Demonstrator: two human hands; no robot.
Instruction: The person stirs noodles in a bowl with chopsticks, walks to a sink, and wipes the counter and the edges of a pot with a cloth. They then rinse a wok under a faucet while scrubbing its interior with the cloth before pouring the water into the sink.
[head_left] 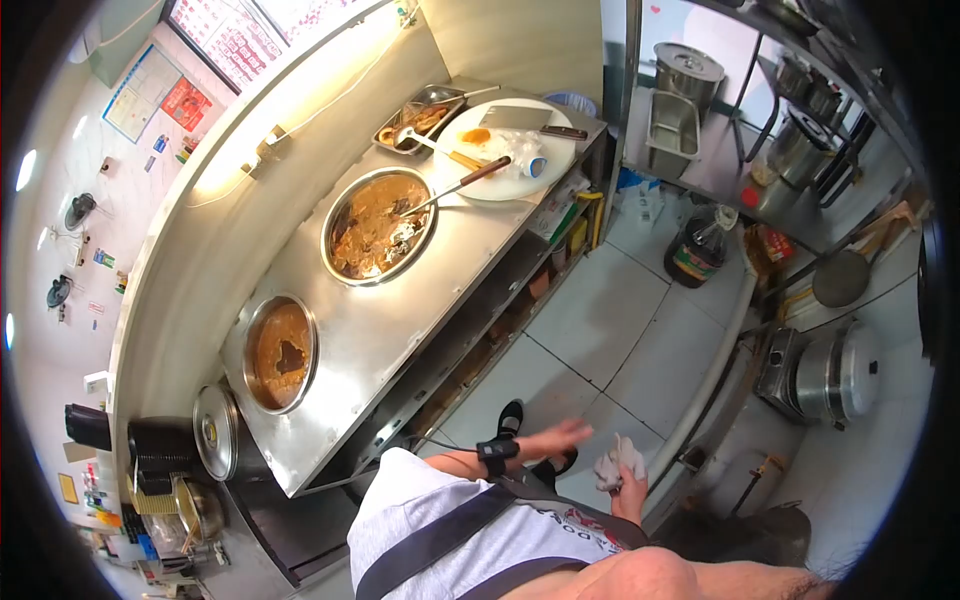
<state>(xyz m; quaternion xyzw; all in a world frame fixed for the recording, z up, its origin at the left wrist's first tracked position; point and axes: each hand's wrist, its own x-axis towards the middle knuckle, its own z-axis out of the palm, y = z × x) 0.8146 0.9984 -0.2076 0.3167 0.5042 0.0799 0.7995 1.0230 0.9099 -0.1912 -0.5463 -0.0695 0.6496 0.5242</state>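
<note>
My left hand [562,437], with a black band on its wrist, reaches out over the floor beside the counter. Its fingers look stretched and a little blurred, and nothing shows in them. Just to the right, my right hand [629,490] is closed on a crumpled whitish cloth [616,462]. Both hands are in front of my body, apart from each other. On the steel counter [330,305] sit two round pots sunk into the top: one of brown sauce [279,354], the other of brown stew [375,235] with a wooden-handled ladle [470,182] lying in it.
A white round board [520,185] holds a cleaver [530,122] and a crumpled plastic bag. Behind it stands a metal tray of food [415,122]. A large dark bottle [697,247] is on the tiled floor [590,330]. To the right, a lidded pot [845,372] stands near the stove.
</note>
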